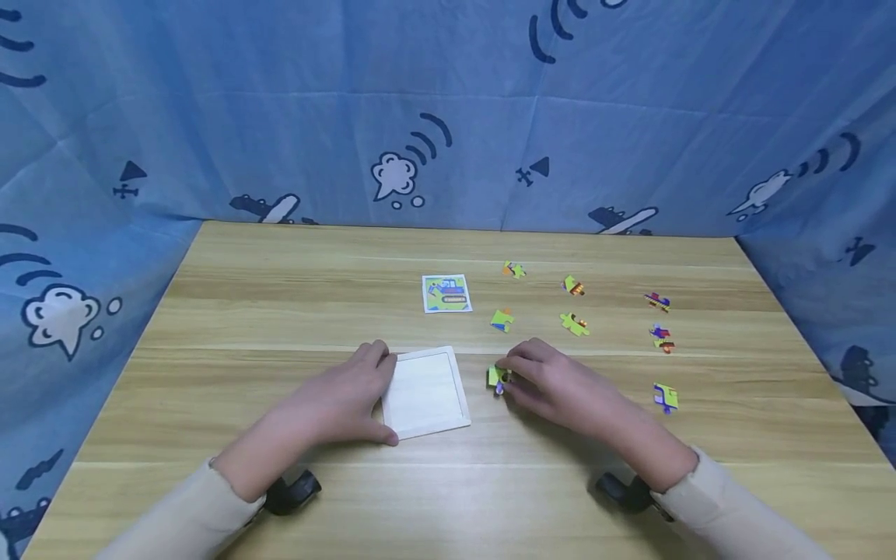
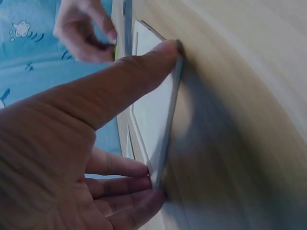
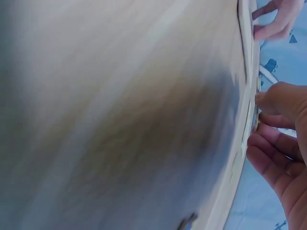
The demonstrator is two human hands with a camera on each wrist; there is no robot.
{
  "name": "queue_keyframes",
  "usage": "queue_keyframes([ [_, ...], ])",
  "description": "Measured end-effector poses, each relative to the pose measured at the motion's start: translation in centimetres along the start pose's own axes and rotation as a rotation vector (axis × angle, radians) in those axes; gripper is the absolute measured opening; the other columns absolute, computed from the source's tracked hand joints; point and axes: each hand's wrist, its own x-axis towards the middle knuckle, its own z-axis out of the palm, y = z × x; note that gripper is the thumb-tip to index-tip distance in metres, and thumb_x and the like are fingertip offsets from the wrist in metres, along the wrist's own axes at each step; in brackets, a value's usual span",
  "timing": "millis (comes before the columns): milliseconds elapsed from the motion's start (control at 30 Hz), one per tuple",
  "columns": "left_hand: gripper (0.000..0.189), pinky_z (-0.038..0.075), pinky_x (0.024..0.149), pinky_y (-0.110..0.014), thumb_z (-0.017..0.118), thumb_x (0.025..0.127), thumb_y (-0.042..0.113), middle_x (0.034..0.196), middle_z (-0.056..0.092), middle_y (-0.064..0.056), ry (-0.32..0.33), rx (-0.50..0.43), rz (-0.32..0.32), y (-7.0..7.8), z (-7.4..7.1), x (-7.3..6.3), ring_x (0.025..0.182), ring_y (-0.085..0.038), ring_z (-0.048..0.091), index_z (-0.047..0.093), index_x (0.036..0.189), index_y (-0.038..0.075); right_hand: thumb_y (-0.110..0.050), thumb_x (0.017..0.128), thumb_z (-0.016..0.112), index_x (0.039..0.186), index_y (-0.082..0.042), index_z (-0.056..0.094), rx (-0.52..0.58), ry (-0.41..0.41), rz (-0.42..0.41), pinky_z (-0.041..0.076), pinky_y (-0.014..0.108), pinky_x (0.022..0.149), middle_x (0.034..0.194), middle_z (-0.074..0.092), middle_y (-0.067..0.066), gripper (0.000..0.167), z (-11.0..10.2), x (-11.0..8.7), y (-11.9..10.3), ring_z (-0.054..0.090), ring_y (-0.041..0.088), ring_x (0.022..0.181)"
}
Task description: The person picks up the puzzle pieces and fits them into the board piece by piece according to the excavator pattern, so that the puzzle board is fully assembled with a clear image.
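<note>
My left hand (image 1: pixel 353 393) grips a square white puzzle tray (image 1: pixel 425 393) by its left side. In the left wrist view the thumb lies over one corner and the fingers (image 2: pixel 139 196) curl at another. The tray rests flat, its white inside bare. Just to its right, my right hand (image 1: pixel 553 385) pinches a green jigsaw piece (image 1: pixel 494 377) with a bluish tab between thumb and fingertips, low over the table. Part of that piece is hidden by the fingers. The right wrist view shows the pinch edge-on, with the thumb (image 3: pixel 280 100) above the fingers.
A small picture card (image 1: pixel 446 294) of a blue digger lies behind the tray. Loose jigsaw pieces are spread behind and right of my right hand, such as a green one (image 1: pixel 575 324), a red-and-purple one (image 1: pixel 658 302) and a green-and-blue one (image 1: pixel 666 397). A blue patterned curtain (image 1: pixel 448 117) borders the wooden table.
</note>
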Motion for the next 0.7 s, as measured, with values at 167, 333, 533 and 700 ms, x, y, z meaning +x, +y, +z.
queue_keyframes([
  [167, 0.097, 0.056, 0.103, -0.039, 0.094, 0.075, 0.044, 0.136, 0.053, -0.016, -0.014, 0.008, 0.036, 1.2, 0.2, 1.0, 0.121, -0.027, 0.053, 0.050, 0.142, -0.010, -0.012, 0.089, 0.082, 0.117, -0.008, 0.077, 0.008, 0.001, -0.044, 0.064, 0.029, 0.084, 0.107, 0.071, 0.005, 0.028, -0.2, 1.2, -1.0, 0.068, 0.014, 0.096],
  [333, 0.098, 0.055, 0.107, -0.039, 0.093, 0.075, 0.046, 0.140, 0.053, -0.017, -0.019, 0.026, 0.062, 1.8, 0.4, 1.5, 0.123, -0.027, 0.054, 0.051, 0.143, -0.010, -0.012, 0.091, 0.080, 0.118, -0.006, 0.075, 0.005, -0.039, -0.124, 0.063, 0.028, 0.086, 0.111, 0.071, 0.006, 0.028, 0.1, 2.8, -2.1, 0.068, 0.016, 0.100],
  [533, 0.097, 0.055, 0.109, -0.038, 0.092, 0.077, 0.047, 0.143, 0.052, -0.016, -0.026, 0.032, 0.081, 2.2, 0.4, 1.7, 0.126, -0.026, 0.056, 0.050, 0.144, -0.009, -0.013, 0.094, 0.078, 0.119, -0.007, 0.075, -0.018, -0.081, -0.157, 0.063, 0.028, 0.090, 0.115, 0.071, 0.006, 0.026, 0.9, 4.3, -3.5, 0.067, 0.017, 0.107],
  [700, 0.097, 0.056, 0.108, -0.037, 0.091, 0.077, 0.047, 0.144, 0.052, -0.015, -0.025, 0.032, 0.081, 2.2, 0.5, 1.8, 0.126, -0.024, 0.056, 0.050, 0.144, -0.008, -0.015, 0.096, 0.075, 0.118, -0.008, 0.075, -0.041, -0.096, -0.132, 0.063, 0.029, 0.092, 0.115, 0.071, 0.005, 0.024, 1.5, 4.9, -4.4, 0.067, 0.017, 0.109],
])
